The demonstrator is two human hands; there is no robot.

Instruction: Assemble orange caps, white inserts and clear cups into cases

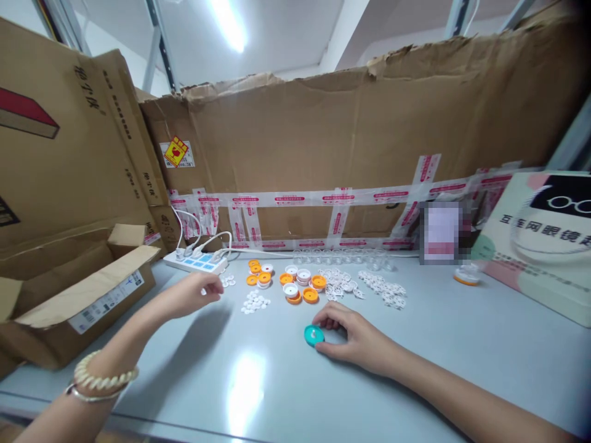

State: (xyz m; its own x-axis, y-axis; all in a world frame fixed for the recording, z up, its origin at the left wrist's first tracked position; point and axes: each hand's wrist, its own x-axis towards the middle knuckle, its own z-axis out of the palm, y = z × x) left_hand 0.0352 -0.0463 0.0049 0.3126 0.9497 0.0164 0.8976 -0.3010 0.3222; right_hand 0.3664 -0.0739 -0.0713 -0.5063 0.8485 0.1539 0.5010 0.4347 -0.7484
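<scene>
My right hand (pixel 357 335) grips the rim of a teal round disc (pixel 308 338) on the table, thumb and fingers around its right side. A small white peg (pixel 314 333) stands at the disc's centre. Above the table on the left is my left hand (pixel 196 294), its fingers curled together. Whatever they may hold is too small or hidden to make out. Just beyond its fingertips lie several small white discs (pixel 229 280). A pile of small white round pieces (pixel 255 302) sits between my hands. Orange round caps (pixel 311 296) and white round caps (pixel 290 290) are grouped further back.
White flat pieces (pixel 341 284) and more white parts (pixel 383 289) lie at the back right. Clear round cups (pixel 344 256) line the cardboard wall (pixel 295 141). A power strip (pixel 196 261) and an open cardboard box (pixel 87 283) stand left, a printed box (pixel 540 246) right.
</scene>
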